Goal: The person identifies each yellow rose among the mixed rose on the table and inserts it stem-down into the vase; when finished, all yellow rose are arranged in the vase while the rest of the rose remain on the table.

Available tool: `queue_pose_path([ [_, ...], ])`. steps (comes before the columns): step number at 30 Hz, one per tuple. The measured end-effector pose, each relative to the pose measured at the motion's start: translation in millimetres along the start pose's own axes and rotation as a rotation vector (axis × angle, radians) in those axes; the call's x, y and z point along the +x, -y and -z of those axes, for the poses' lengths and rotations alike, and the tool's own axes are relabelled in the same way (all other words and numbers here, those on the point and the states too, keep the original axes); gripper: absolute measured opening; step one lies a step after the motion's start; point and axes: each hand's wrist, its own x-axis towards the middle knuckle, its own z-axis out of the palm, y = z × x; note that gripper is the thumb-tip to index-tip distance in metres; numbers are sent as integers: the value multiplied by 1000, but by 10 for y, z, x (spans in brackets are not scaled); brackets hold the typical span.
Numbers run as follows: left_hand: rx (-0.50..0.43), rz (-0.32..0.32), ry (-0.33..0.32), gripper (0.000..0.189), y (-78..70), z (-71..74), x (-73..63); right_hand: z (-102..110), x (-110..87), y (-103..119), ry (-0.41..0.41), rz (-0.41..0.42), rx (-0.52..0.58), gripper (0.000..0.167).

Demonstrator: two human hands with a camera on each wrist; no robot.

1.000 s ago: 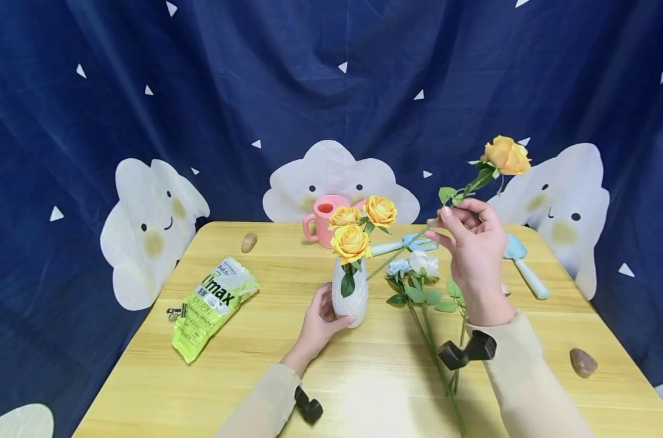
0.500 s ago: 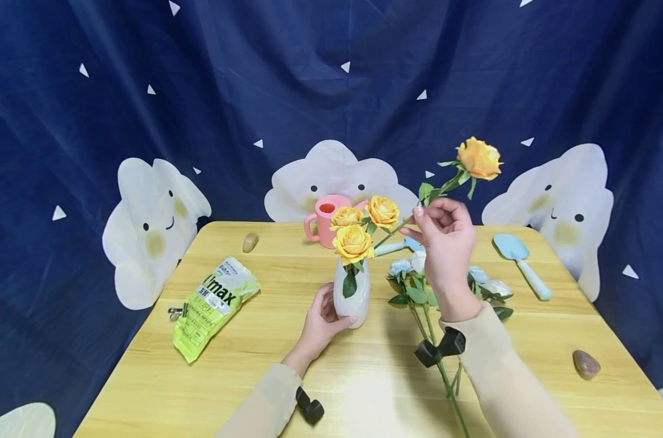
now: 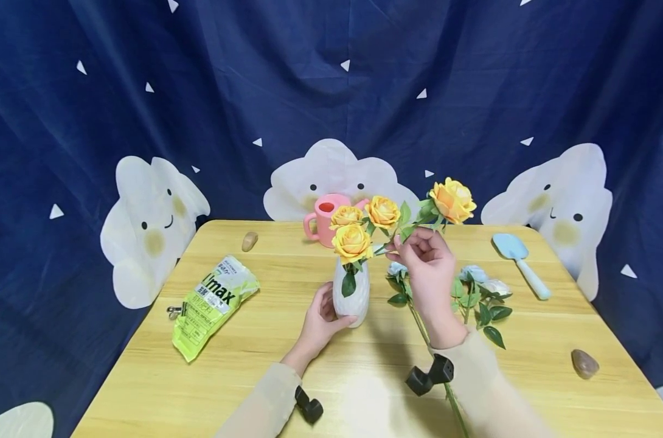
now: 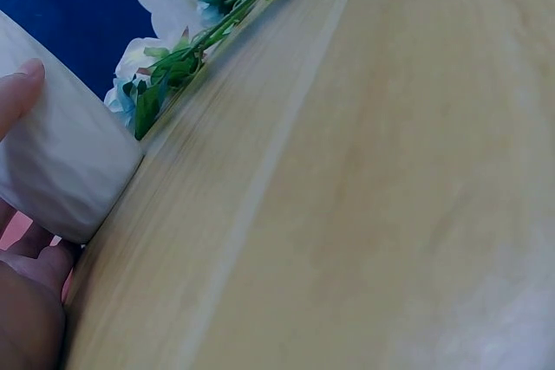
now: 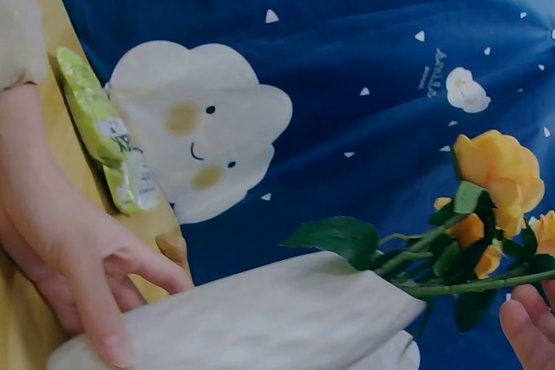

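Note:
A white textured vase [image 3: 351,301] stands upright on the table, holding several yellow roses [image 3: 352,243]. My left hand [image 3: 322,325] grips its lower body, thumb across the front and fingers round the side. In the left wrist view the thumb lies on the white vase [image 4: 65,140]. My right hand [image 3: 431,271] pinches the stem of another yellow rose [image 3: 452,201] just right of the vase. That rose leans to the right, its bloom above the hand. In the right wrist view the stem [image 5: 486,284] runs into the vase mouth beside the other blooms.
White and pale blue roses [image 3: 482,280] lie on the table [image 3: 244,389] under and beside the right forearm. A pink watering can [image 3: 326,222] stands behind the vase. A green bag [image 3: 213,307] and a clip lie left; a blue shovel [image 3: 523,264] and stone [image 3: 584,363] lie right.
My right hand has moved left and down with its rose, bringing the bloom close to those in the vase. The stem has sunk lower into the vase. My left hand stays on the vase.

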Motion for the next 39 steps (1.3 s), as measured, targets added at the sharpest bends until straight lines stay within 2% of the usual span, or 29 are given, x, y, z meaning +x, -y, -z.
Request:
queue_pose_path([
  [7, -9, -16, 5, 72, -2, -5, 2, -38, -112, -79, 16, 33, 2, 8],
  [14, -42, -37, 11, 73, 10, -27, 2, -39, -205, -127, 53, 116, -66, 9],
  [19, -50, -47, 12, 73, 16, -31, 4, -54, -240, -142, 57, 141, -22, 14],
  [22, -44, -66, 11, 73, 16, -27, 9, -82, -233, -154, 47, 133, -32, 14],
  [26, -40, -80, 14, 73, 20, -19, 14, -119, -243, -162, 37, 112, -50, 4],
  [29, -37, -74, 18, 73, 24, -14, 12, -124, -271, -183, 28, 95, -57, 5],
  [34, -28, -60, 17, 72, 12, -10, 6, -102, -325, -199, 33, 99, -15, 6],
  [39, -26, -55, 25, 72, 11, -7, 11, -46, -377, -136, 86, 163, 62, 9],
])
